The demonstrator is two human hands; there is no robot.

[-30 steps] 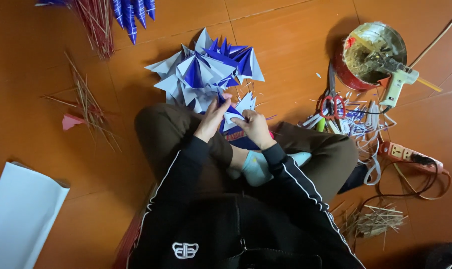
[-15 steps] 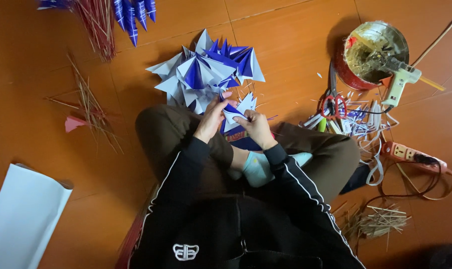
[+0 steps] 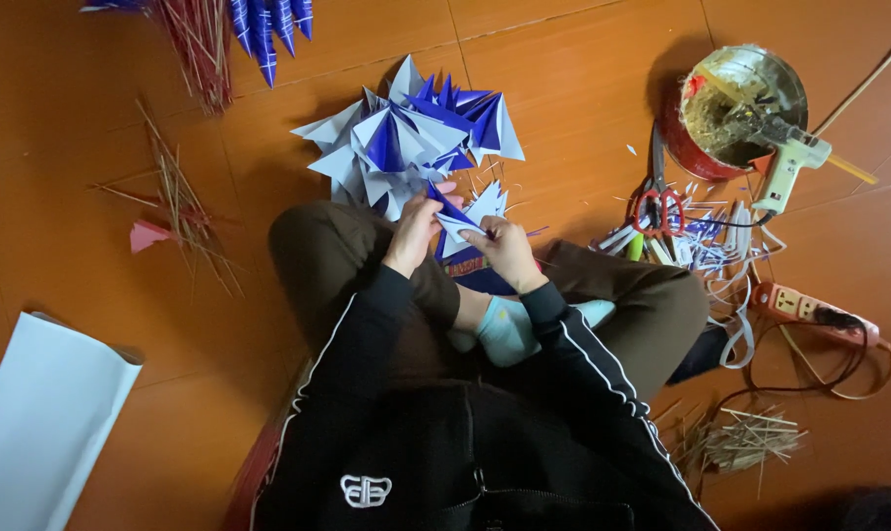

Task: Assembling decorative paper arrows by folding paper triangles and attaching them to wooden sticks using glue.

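The folded cones [image 3: 416, 138] at upper centre are matt paper, blue and white, as is the smooth white sheet [image 3: 42, 423] at lower left. The floor [image 3: 583, 98] is glossy orange-brown tile. At upper right the tin [image 3: 750, 88] looks like shiny metal, and the glue gun [image 3: 789, 167] like pale plastic.

You wear a black track jacket with a thin white stripe running down the outside of each sleeve, from shoulder to cuff. A small white emblem sits on the chest near the lower edge of the view, beside a dark zip line. Your trousers are dark olive brown. Your socks are light teal. Your left hand [image 3: 413, 236] and right hand [image 3: 507, 251] are bare, emerging from snug black ribbed cuffs, with no rings or watch visible.
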